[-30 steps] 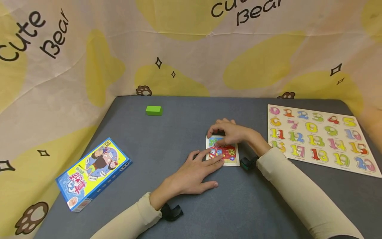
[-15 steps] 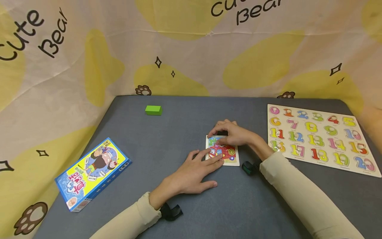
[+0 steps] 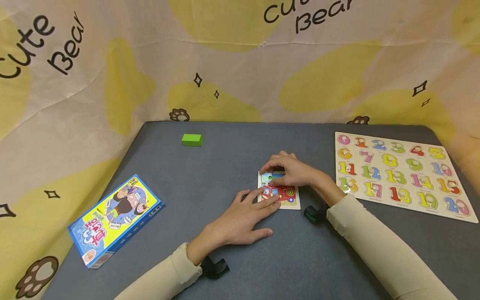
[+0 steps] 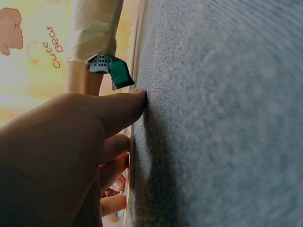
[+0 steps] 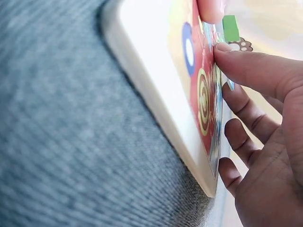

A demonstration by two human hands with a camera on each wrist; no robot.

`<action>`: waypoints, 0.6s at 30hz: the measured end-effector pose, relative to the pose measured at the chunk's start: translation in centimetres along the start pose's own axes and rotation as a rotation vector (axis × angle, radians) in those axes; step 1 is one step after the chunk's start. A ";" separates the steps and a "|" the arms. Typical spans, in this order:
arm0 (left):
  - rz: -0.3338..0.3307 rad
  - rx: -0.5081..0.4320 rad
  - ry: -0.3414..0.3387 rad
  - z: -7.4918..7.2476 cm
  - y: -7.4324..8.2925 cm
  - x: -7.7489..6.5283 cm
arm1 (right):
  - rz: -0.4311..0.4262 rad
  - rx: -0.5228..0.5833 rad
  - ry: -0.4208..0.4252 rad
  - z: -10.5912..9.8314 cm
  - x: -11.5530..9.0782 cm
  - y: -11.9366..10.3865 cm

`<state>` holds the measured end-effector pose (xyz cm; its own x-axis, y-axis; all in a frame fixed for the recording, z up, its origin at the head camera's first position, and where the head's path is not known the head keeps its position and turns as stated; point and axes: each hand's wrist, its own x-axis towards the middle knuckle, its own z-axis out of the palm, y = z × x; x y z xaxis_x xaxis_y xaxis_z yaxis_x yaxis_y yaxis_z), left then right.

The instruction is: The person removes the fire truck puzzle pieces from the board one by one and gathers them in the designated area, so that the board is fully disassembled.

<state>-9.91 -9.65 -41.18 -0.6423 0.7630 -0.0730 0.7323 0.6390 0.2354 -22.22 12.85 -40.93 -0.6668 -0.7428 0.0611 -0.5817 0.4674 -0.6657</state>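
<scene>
A small jigsaw puzzle (image 3: 291, 203) with a red truck picture and a pale frame lies on the table in front of me. The fingertips of my left hand (image 3: 243, 221) rest on its lower left part, fingers spread and thumb out on the table. My right hand (image 3: 291, 168) reaches over the top edge with bent fingers, its thumb on the picture. In the right wrist view, a light blue corner of a puzzle piece (image 5: 231, 85) shows between the thumb and forefinger of the right hand (image 5: 265, 118). The right hand covers most of the picture's upper right.
A blue and yellow box (image 3: 116, 221) lies at the left of the grey table (image 3: 225, 166). Far back sits a green block (image 3: 192, 140). At the right lies a number board (image 3: 405, 177) with several coloured numerals. A printed cloth (image 3: 232, 66) hangs behind the table.
At the puzzle's upper left, by my right thumb, the green patch now looks lighter and bluer. The right hand has shifted only slightly; the left hand stays in place.
</scene>
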 end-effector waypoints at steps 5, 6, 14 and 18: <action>-0.005 -0.009 -0.008 0.1 -0.1 -0.3 | 0.001 -0.012 -0.022 -0.1 0.4 -0.2; -0.004 -0.007 -0.008 0.1 -0.1 -0.3 | 0.003 -0.010 -0.020 -0.1 0.4 -0.1; 0.001 -0.005 -0.004 -0.1 0.1 -0.4 | 0.025 0.068 0.015 -0.5 0.5 0.6; 0.008 0.003 0.012 -0.1 0.1 -0.4 | 0.065 0.097 0.069 -1.2 0.7 1.5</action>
<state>-9.60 -9.85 -41.02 -0.6387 0.7672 -0.0599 0.7382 0.6328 0.2335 -24.17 13.62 -40.98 -0.7339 -0.6762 0.0645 -0.4910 0.4624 -0.7383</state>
